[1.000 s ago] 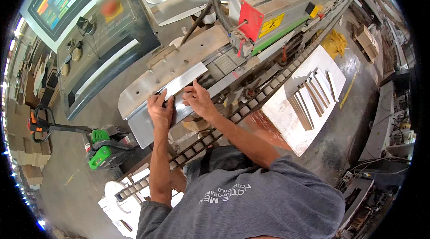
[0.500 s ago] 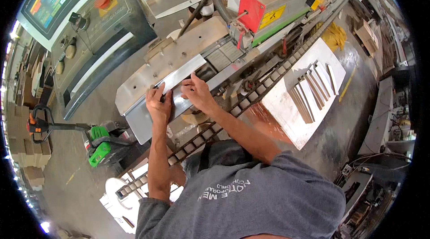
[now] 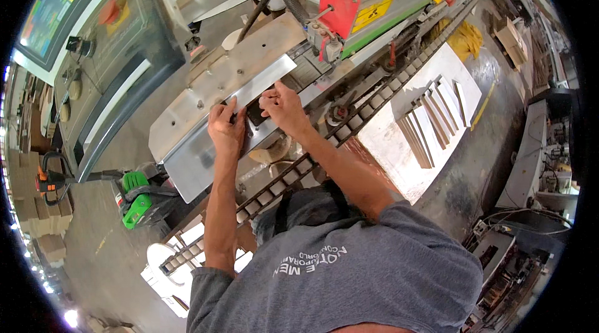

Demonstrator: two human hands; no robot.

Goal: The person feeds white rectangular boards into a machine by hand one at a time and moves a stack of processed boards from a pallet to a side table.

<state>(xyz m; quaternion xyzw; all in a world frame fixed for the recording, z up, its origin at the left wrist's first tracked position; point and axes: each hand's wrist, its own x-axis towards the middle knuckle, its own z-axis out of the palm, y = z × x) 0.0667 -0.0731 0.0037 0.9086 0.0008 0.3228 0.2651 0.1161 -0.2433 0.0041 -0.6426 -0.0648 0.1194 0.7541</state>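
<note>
A pale, narrow strip [image 3: 265, 81] lies along the upright metal fence [image 3: 194, 107] of an edge-banding machine, its far end pointing at the machine's feed opening. My left hand [image 3: 226, 127] is closed on the strip's near part, fingers curled and thumb against it. Farther along, my right hand [image 3: 286, 108] has bent fingers pinching the strip's near side. Both hands hover over the smooth metal infeed table [image 3: 187, 174]. Between them shows a dark patch; whether it is a gap or the strip's face I cannot tell. The fingertips partly hide the strip's lower edge.
A control panel [image 3: 118, 52] with screen and red button stands left. Ahead are a red plate [image 3: 337, 7] and the machine's green-edged housing [image 3: 380, 30]. A chain of blocks [image 3: 374, 101] runs along the near side. Several cut strips [image 3: 430, 115] lie on a white board at right.
The strip has slid along the fence toward the feed opening, and both hands have moved forward with it. The view has shifted slightly.
</note>
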